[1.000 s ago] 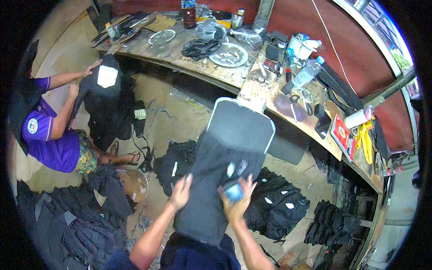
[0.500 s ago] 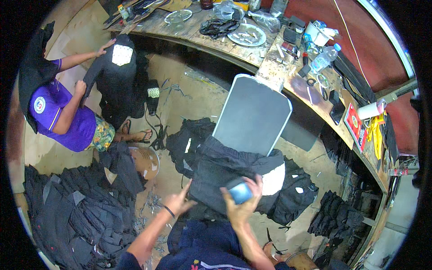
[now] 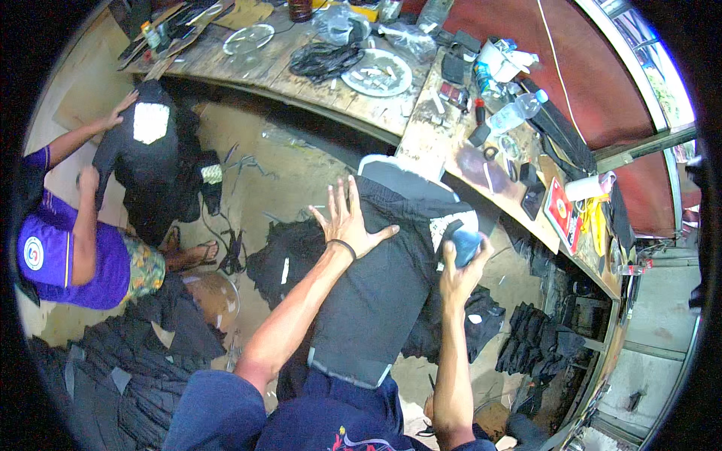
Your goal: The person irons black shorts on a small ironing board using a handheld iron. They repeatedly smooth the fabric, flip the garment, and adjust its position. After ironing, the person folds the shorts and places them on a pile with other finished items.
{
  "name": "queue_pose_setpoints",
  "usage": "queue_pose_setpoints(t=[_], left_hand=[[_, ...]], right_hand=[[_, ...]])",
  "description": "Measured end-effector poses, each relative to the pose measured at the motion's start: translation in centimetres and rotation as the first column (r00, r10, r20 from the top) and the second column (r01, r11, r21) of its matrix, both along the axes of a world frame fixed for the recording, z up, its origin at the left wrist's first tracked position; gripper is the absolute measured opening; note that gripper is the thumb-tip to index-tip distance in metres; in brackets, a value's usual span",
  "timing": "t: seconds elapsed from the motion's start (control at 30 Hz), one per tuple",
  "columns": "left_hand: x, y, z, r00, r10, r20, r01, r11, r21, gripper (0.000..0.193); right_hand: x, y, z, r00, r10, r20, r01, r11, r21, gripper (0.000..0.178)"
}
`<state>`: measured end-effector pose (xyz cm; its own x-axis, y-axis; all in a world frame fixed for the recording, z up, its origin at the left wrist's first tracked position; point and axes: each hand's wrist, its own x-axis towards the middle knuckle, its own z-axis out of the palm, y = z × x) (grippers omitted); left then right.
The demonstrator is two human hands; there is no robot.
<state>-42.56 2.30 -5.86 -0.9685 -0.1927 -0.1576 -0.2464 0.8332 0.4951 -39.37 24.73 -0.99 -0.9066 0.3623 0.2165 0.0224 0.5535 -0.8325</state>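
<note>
Left hand (image 3: 348, 220) flat and open, fingers spread, pressing on the dark garment (image 3: 380, 286) at frame centre. Right hand (image 3: 460, 264) clenched around a blue tool (image 3: 465, 244), set against the garment's right edge. Garment stretched over a grey board (image 3: 391, 169) that pokes out at its upper end, running from just above centre down toward the lower middle of the frame. Curved wooden bench (image 3: 421, 124) across the top and down the right, loaded with a plate (image 3: 376, 73), a clear bottle (image 3: 515, 113) and a tangle of black cords (image 3: 326, 59). Piles of dark garments (image 3: 538, 342) at lower right and more at lower left (image 3: 143, 368). At the left edge, another person in a purple shirt (image 3: 71, 259), both hands on a black garment with a white patch (image 3: 149, 143). Bare dirt floor (image 3: 278, 158) between that person and the board
</note>
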Motion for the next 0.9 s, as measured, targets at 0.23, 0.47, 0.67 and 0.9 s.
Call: queue_pose_setpoints(t=[0.23, 0.47, 0.67, 0.9], left_hand=[[-7.1, 3.2, -1.3, 0.936, -0.143, -0.32, 0.108, 0.986, -0.125, 0.144], [-15.7, 2.2, 0.7, 0.962, -0.235, -0.139, 0.232, 0.972, -0.037, 0.141], [-17.0, 2.6, 0.7, 0.969, -0.213, -0.126, 0.215, 0.977, 0.005, 0.125], [-17.2, 2.8, 0.4, 0.971, -0.21, -0.113, 0.21, 0.978, -0.016, 0.125]], right_hand=[[-6.7, -1.8, -3.7, 1.0, -0.028, -0.009, 0.028, 0.862, 0.507, 0.065], [-7.3, -2.0, 0.9, 0.938, 0.345, -0.028, -0.29, 0.829, 0.478, 0.054], [-11.2, -2.3, -2.1, 0.869, 0.488, 0.082, -0.455, 0.725, 0.517, 0.046], [-2.1, -1.4, -0.8, 0.832, 0.544, 0.111, -0.518, 0.688, 0.509, 0.039]])
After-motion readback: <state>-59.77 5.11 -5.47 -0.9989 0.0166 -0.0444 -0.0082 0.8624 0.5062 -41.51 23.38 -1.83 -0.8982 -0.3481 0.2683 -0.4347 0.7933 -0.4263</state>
